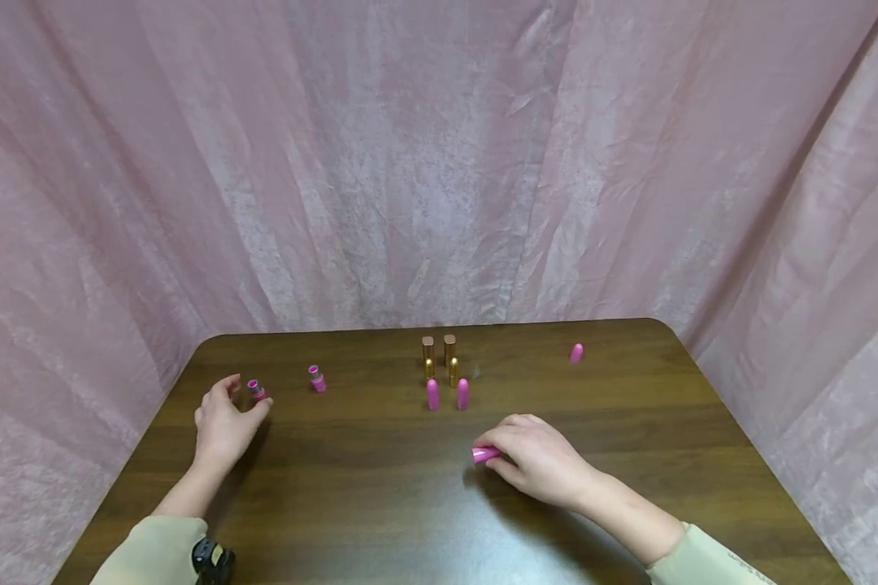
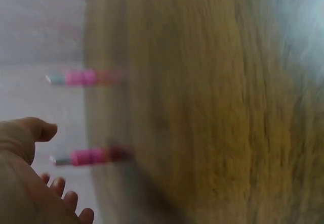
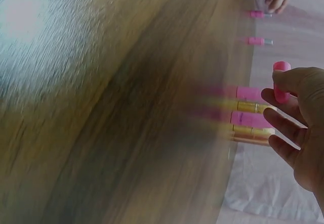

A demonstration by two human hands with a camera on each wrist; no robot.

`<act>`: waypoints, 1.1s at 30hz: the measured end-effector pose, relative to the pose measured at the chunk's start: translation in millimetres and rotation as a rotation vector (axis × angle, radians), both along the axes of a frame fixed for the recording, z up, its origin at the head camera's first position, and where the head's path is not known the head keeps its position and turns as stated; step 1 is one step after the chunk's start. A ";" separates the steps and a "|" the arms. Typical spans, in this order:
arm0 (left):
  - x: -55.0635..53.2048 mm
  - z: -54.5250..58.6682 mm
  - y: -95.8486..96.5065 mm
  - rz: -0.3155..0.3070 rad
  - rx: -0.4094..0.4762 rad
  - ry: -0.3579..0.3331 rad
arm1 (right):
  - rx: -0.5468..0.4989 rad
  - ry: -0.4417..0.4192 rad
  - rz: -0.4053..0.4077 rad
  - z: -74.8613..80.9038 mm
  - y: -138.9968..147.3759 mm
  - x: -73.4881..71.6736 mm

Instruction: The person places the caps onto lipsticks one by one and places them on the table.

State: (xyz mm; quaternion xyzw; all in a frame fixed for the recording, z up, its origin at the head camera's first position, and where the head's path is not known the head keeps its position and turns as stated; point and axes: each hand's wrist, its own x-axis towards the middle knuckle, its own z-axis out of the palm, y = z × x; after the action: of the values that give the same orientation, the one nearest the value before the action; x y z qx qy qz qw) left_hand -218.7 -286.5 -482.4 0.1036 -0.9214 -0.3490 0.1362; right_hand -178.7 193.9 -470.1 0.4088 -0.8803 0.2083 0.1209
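Observation:
My left hand (image 1: 223,426) reaches around an uncapped pink lipstick (image 1: 258,392) that stands upright at the table's left. In the left wrist view the thumb and fingers are spread on either side of this lipstick (image 2: 90,157), with a gap around it. A second uncapped pink lipstick (image 1: 318,379), with a silver collar, stands to its right. Above the table's right middle, my right hand (image 1: 545,459) pinches a pink lipstick cap (image 1: 485,454) between thumb and index finger. The right wrist view shows this cap (image 3: 282,75), with the other fingers loosely extended.
Two pink bullet-shaped lipsticks (image 1: 463,394) stand at the table's centre. Behind them are two gold ones (image 1: 454,371), then two bronze rectangular tubes (image 1: 449,349). A lone pink cap (image 1: 576,353) stands at the back right. A pink curtain (image 1: 424,162) hangs behind the wooden table (image 1: 351,487).

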 end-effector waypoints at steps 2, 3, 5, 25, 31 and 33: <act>-4.9 -9.3 -8.7 -0.004 -0.021 -0.029 | 0.004 -0.002 0.006 -0.8 -4.0 0.6; -7.0 -13.4 -12.1 -0.001 -0.029 -0.039 | 0.005 -0.001 0.008 -1.1 -5.6 0.8; -10.6 -17.9 -16.6 0.009 -0.042 -0.069 | 0.006 0.002 0.013 -1.5 -8.1 0.9; -18.7 -27.8 -17.9 0.066 -0.101 -0.186 | 0.012 0.023 0.002 -2.5 -5.6 6.5; -18.9 -28.1 -19.5 0.072 -0.084 -0.178 | 0.022 0.003 -0.011 -0.9 -4.3 5.0; -18.8 -28.2 -20.4 0.076 -0.070 -0.168 | 0.020 -0.003 -0.013 -0.9 -2.5 4.4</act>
State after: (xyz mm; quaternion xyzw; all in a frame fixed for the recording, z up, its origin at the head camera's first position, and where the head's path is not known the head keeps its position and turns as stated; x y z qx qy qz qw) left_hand -237.5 -306.9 -510.6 0.1628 -0.9366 -0.3011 0.0751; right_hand -174.3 191.4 -471.0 0.4040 -0.8851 0.1993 0.1166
